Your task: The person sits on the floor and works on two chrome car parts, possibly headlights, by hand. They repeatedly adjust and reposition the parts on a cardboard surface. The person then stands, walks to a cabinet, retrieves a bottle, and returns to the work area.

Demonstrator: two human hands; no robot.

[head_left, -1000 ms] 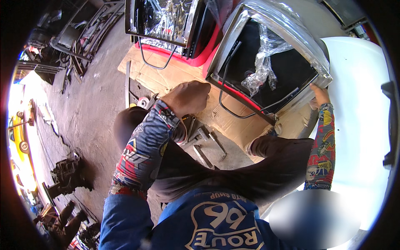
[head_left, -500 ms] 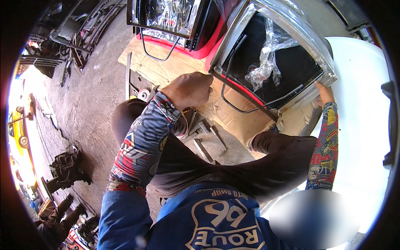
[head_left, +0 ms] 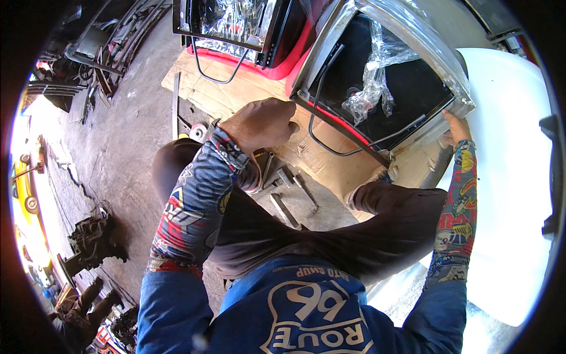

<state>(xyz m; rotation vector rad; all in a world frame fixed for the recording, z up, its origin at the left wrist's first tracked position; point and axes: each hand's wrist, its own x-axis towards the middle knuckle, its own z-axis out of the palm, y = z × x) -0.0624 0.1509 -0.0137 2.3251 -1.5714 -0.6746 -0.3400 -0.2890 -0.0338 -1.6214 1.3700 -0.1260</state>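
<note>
The right hand point(head_left: 457, 127) grasps the grey metal frame point(head_left: 433, 124) by its right corner; the left hand point(head_left: 262, 125) curls beside its left corner, contents unclear. Within the frame: smooth black panel point(head_left: 413, 88), crumpled clear plastic point(head_left: 368, 100); before it, flat cardboard point(head_left: 330, 168).

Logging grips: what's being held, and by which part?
Right hand: metal seat frame, by its right corner. Left hand: curled; whether it holds anything can't be told.

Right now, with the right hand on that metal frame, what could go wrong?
If the metal frame shifts, the right hand at its corner might get pinched or lose its grip, since the left hand isn't clearly holding the frame. Crumpled plastic wrap within the frame could snag.
</note>
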